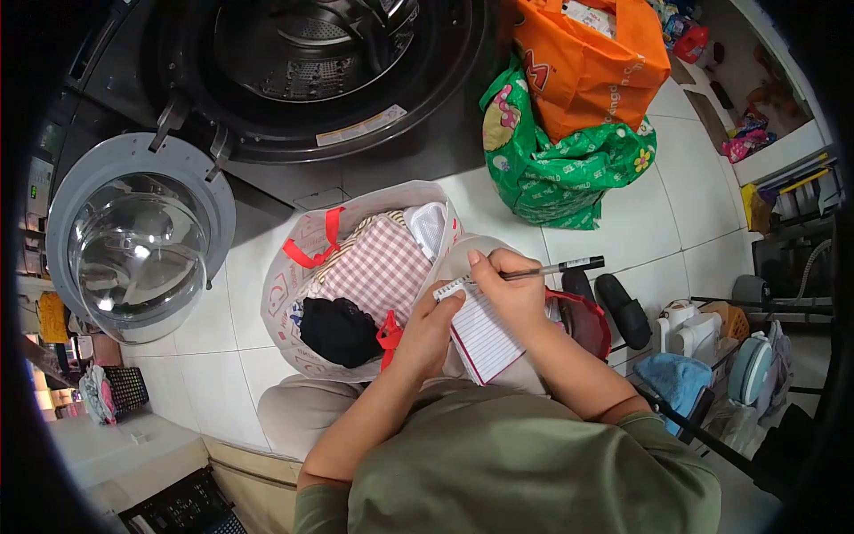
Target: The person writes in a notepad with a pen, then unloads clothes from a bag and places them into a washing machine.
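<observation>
Along the far edge of the floor [703, 191], a dark washing machine [427, 169], with its round door [138, 236] swung wide to the left. At the near edge, opposite, an olive shirt [525, 472] on the person seated there. Toward the floor's far right corner, an orange bag [587, 76] upright, in or just behind a green bag [569, 178]; cannot tell which. Between machine and shirt, a white bag [285, 294] with red handles, packed with a checked cloth [369, 267] and, bunched at its near left corner, a black cloth [338, 331]. Farther right, dark slippers [627, 307]. By the white bag's near right corner, between both hands, a notepad [485, 336]: to the right of the left hand [431, 329], shirtward of the right hand [511, 289]. Long axis slanting from the coil binding toward the shirt, a little rightward. Left fingers closed on the binding end, thumb over the page; right fingers pinched around a pen [569, 265], set crosswise to the pad, black end pointing right. Tip hidden; cannot tell whether touching paper. Right hand nearer the far right corner of the page. White ruled sheet, red lower edge, any writing too small to make out.
</observation>
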Tool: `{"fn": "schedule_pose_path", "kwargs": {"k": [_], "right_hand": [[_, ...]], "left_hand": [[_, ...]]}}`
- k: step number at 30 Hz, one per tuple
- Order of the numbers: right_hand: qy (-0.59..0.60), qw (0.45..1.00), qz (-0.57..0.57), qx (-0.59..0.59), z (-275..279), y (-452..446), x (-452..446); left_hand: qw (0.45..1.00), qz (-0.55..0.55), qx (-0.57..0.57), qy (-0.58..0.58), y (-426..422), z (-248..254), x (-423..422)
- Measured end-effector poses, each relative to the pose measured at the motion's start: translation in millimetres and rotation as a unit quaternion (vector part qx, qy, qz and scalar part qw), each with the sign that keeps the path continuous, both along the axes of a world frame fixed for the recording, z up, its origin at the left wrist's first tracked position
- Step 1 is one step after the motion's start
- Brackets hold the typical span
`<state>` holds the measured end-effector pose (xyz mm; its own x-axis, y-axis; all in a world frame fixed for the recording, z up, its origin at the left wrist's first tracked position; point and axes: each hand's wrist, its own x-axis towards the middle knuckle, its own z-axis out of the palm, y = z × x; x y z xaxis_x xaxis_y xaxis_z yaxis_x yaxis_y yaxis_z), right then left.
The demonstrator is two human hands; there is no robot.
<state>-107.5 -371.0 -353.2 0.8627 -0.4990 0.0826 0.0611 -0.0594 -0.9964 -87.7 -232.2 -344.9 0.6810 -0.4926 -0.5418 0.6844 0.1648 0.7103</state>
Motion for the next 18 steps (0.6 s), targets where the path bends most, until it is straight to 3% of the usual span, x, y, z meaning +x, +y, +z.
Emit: {"fn": "schedule_pose_path", "kwargs": {"k": [6, 18], "right_hand": [[-0.004, 0.999, 0.017, -0.037, 3.1, -1.6, -0.4], [-0.005, 1.0, -0.012, 0.027, -0.1, -0.2, 0.7]], "left_hand": [[1.0, 0.008, -0.002, 0.008, -1.0, -2.3, -0.2], [1.0, 0.011, 0.011, 0.018, -2.4, 1.2, 0.5]]}}
